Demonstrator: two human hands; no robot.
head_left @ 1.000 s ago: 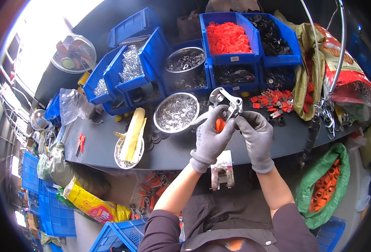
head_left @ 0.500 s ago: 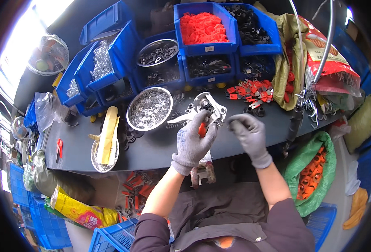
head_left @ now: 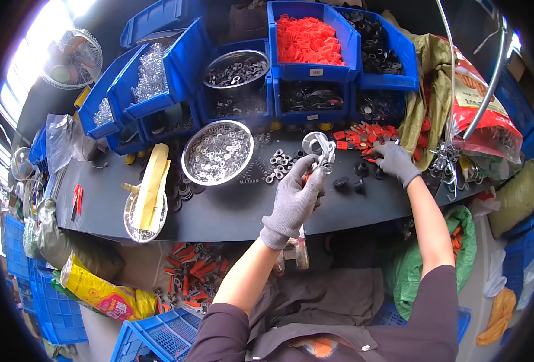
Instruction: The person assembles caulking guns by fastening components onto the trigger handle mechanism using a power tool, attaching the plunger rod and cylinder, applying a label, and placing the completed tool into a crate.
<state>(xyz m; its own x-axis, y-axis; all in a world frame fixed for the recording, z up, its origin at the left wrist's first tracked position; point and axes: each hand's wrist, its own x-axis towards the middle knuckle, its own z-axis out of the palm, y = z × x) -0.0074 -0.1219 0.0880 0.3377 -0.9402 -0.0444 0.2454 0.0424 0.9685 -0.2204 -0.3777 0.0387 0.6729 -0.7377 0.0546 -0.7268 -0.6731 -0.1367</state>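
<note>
Both my hands wear grey gloves. My left hand [head_left: 297,199] is closed around a silver metal tool part [head_left: 323,146], held up over the bench with its shiny end above the fingers. A bit of orange shows between the fingers; the rest is hidden by the glove. Farther right, my right hand [head_left: 395,161] has its bent fingertips at the edge of a pile of small red plastic pieces [head_left: 354,137]. What those fingers pinch, if anything, is hidden. Black round parts [head_left: 360,186] lie just left of this hand, and small metal links [head_left: 279,164] lie left of the tool part.
A round metal bowl of small metal pieces [head_left: 246,158] stands left of centre. Blue bins [head_left: 315,73] of red, black and metal parts line the back. An oval dish [head_left: 129,212] carries yellow strips. Red-handled pliers [head_left: 77,202] lie far left; a green sack [head_left: 465,265] is right.
My right hand has moved away from the tool part, right and forward to the red pieces. My left hand has moved slightly right, raising and turning the tool part. The view has shifted a little.
</note>
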